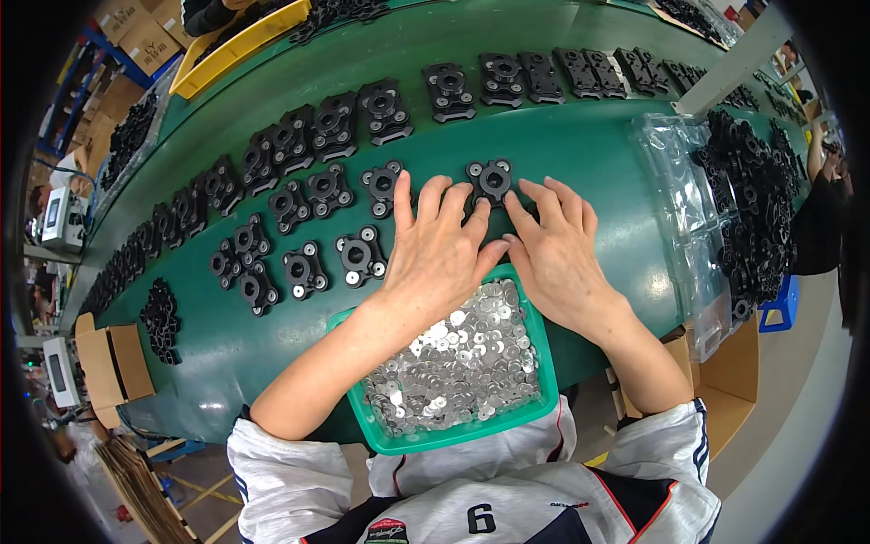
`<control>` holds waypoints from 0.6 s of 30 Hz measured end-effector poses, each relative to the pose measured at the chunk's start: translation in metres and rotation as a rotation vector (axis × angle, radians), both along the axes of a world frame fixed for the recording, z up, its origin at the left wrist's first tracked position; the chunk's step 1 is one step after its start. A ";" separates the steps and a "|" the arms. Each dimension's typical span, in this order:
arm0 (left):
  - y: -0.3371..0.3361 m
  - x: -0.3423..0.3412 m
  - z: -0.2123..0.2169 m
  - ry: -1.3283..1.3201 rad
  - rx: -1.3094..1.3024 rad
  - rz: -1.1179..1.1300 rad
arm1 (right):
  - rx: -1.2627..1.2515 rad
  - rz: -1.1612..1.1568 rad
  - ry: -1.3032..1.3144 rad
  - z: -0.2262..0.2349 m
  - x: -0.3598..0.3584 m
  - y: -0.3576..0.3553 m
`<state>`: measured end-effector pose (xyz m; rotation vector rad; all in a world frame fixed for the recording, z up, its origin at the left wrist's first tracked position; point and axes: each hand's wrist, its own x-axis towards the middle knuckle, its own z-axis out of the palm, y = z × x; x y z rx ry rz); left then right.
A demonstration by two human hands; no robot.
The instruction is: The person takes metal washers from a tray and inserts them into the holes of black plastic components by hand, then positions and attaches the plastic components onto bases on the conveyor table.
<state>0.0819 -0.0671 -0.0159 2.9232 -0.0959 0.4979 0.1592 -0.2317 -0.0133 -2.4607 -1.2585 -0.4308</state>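
My left hand (437, 240) lies palm down over the green work surface, fingers apart, with a dark part partly showing beneath its fingertips. My right hand (564, 254) is beside it, fingers spread. Its index fingertip is at the lower edge of a black bracket (492, 179) with a round hub and metal washers at its corners. The thumbs nearly meet. Under my wrists stands a green plastic basket (462, 442) heaped with silver washers (453, 376). More black brackets with washers, such as one bracket (361, 256), lie left of my left hand.
A long row of black brackets (335, 125) curves along the far side. At right, a clear plastic bag (675, 181) lies by a pile of black parts (748, 199). Cardboard boxes (113, 363) flank the table. A yellow bin (240, 45) and another person's arm are at the far left.
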 end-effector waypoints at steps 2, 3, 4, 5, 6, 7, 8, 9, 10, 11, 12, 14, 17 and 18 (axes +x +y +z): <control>0.001 0.002 -0.002 -0.065 -0.005 -0.017 | 0.008 0.005 -0.005 0.002 0.005 0.000; 0.002 0.002 -0.003 -0.096 -0.008 -0.025 | 0.012 0.008 -0.007 0.003 0.007 -0.001; 0.002 0.001 -0.002 -0.128 -0.011 -0.034 | 0.015 0.011 -0.009 0.004 0.008 -0.003; 0.002 0.000 0.001 -0.128 -0.010 -0.031 | 0.016 0.013 -0.008 0.005 0.009 -0.007; 0.002 -0.004 0.007 -0.123 -0.040 -0.040 | 0.018 0.005 0.040 0.009 0.011 -0.014; 0.001 -0.009 0.015 -0.116 -0.074 -0.052 | 0.017 -0.005 0.090 0.014 0.011 -0.023; 0.000 -0.014 0.022 -0.108 -0.108 -0.063 | 0.015 -0.016 0.141 0.018 0.012 -0.031; -0.001 -0.020 0.025 -0.099 -0.143 -0.074 | 0.013 -0.026 0.192 0.019 0.012 -0.036; -0.005 -0.029 0.025 -0.091 -0.149 -0.075 | 0.007 -0.029 0.201 0.018 0.011 -0.040; -0.010 -0.041 0.025 -0.019 -0.175 -0.102 | 0.014 -0.029 0.244 0.016 0.011 -0.043; -0.015 -0.053 0.025 0.052 -0.199 -0.129 | 0.023 -0.029 0.285 0.015 0.011 -0.044; -0.022 -0.069 0.025 0.193 -0.248 -0.184 | 0.041 -0.031 0.367 0.013 0.010 -0.048; -0.030 -0.070 0.019 0.161 -0.272 -0.162 | 0.099 -0.054 0.331 0.016 0.003 -0.045; -0.033 -0.070 0.016 0.142 -0.283 -0.152 | 0.128 -0.065 0.310 0.018 0.000 -0.044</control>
